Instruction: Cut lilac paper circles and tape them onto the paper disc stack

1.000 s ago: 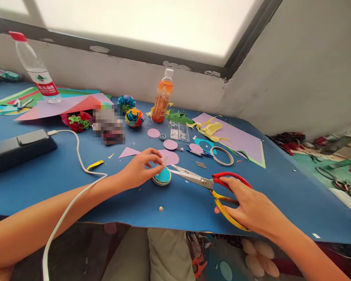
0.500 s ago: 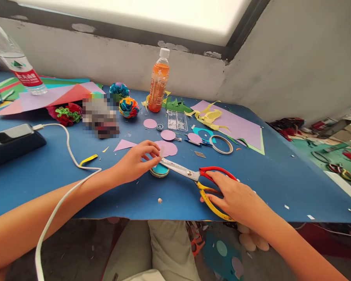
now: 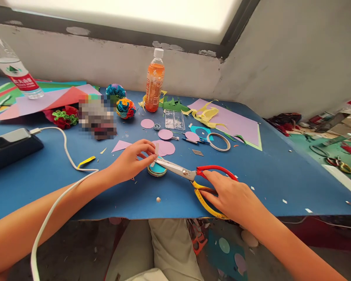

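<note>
My right hand (image 3: 226,191) grips a pair of scissors (image 3: 175,168) by its red and yellow handles, with the blades pointing left and nearly closed. Between the fingertips of my left hand (image 3: 139,156) is a short whitish strip of tape (image 3: 157,149), and the blade tips reach it right at those fingers. Just below lies a stack of round paper discs (image 3: 157,170), blue on top. Behind the strip, overlapping purple paper circles (image 3: 168,148) lie on the table.
A roll of tape (image 3: 228,145), pens (image 3: 190,141) and a clear plastic case (image 3: 174,119) lie beyond my hands. An orange drink bottle (image 3: 155,86) stands at the back. A white cable (image 3: 57,199) crosses my left forearm from a dark device (image 3: 14,146).
The scissor blades look closer together than before, and more of the strip shows, with a piece below the blades over the blue disc. The whole view has shifted slightly.
</note>
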`<state>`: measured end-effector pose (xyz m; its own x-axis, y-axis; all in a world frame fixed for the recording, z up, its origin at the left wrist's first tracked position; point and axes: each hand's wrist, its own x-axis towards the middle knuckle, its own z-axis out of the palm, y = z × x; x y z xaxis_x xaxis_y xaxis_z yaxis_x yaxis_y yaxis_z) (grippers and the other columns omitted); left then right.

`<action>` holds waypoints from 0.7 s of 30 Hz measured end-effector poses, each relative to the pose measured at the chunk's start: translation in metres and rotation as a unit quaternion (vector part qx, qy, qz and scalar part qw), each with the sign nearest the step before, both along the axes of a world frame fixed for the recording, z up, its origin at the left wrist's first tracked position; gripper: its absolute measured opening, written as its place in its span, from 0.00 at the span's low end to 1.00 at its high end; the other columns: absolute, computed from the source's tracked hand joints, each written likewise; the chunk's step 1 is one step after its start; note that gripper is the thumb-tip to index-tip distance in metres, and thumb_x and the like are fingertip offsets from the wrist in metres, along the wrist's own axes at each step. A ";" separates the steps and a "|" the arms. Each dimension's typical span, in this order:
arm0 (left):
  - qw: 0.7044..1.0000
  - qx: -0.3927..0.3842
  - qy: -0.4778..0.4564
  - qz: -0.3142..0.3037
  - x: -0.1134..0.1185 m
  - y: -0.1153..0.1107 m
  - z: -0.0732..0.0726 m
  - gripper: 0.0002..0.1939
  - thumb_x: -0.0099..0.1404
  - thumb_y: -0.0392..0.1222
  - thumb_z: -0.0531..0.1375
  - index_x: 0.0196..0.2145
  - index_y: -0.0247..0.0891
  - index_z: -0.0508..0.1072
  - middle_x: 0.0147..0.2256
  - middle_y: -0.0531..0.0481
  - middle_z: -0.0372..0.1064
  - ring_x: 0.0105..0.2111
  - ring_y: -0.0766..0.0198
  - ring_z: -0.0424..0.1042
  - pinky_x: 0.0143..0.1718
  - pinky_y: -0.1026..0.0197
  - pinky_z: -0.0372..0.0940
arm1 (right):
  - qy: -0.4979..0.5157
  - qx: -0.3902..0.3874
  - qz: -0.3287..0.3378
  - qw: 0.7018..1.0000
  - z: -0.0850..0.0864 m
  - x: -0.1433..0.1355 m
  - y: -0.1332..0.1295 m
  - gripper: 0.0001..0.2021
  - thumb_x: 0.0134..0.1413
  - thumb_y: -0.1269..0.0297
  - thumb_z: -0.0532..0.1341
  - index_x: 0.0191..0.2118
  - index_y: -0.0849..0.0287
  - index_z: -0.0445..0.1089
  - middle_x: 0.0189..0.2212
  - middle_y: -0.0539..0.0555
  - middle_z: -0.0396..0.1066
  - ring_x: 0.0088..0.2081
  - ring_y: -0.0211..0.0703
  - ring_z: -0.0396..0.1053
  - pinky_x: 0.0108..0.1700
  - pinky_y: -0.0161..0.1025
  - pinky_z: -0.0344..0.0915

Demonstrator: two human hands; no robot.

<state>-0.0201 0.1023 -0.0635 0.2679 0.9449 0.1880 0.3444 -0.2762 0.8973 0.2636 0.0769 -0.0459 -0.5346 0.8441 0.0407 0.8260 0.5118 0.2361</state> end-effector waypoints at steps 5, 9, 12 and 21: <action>1.000 0.006 0.005 0.005 0.000 0.000 0.001 0.09 0.62 0.46 0.56 0.31 0.38 0.71 0.42 0.48 0.67 0.41 0.63 0.69 0.41 0.60 0.67 | -0.007 -0.004 -0.010 1.000 0.000 0.000 -0.002 0.18 0.58 0.56 0.51 0.48 0.58 0.67 0.33 0.55 0.76 0.27 0.47 0.73 0.19 0.37 0.54; 1.000 0.005 -0.003 0.013 0.001 -0.001 0.002 0.08 0.62 0.45 0.56 0.30 0.38 0.70 0.40 0.48 0.68 0.44 0.61 0.69 0.40 0.61 0.67 | -0.019 0.005 -0.020 1.000 0.001 0.000 -0.003 0.16 0.58 0.57 0.51 0.47 0.58 0.68 0.29 0.55 0.75 0.24 0.45 0.71 0.19 0.36 0.49; 1.000 0.002 -0.004 0.019 0.002 -0.002 0.003 0.08 0.61 0.44 0.56 0.30 0.38 0.70 0.41 0.48 0.67 0.43 0.61 0.69 0.40 0.61 0.67 | -0.027 0.006 -0.020 0.999 -0.001 -0.001 -0.003 0.15 0.58 0.59 0.51 0.46 0.58 0.67 0.30 0.55 0.75 0.24 0.46 0.71 0.19 0.37 0.50; 0.997 0.031 -0.044 0.064 0.003 -0.003 0.004 0.05 0.60 0.42 0.58 0.32 0.38 0.68 0.41 0.49 0.68 0.41 0.64 0.69 0.39 0.62 0.67 | 0.020 -0.041 -0.045 0.998 -0.010 -0.003 -0.003 0.18 0.57 0.55 0.53 0.47 0.62 0.64 0.33 0.59 0.76 0.30 0.51 0.74 0.24 0.39 0.61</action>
<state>-0.0166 0.0990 -0.0591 0.1267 0.9563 0.2637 0.3012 -0.2903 0.9083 0.2611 0.0741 -0.0561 -0.4552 0.8903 -0.0099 0.8778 0.4506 0.1627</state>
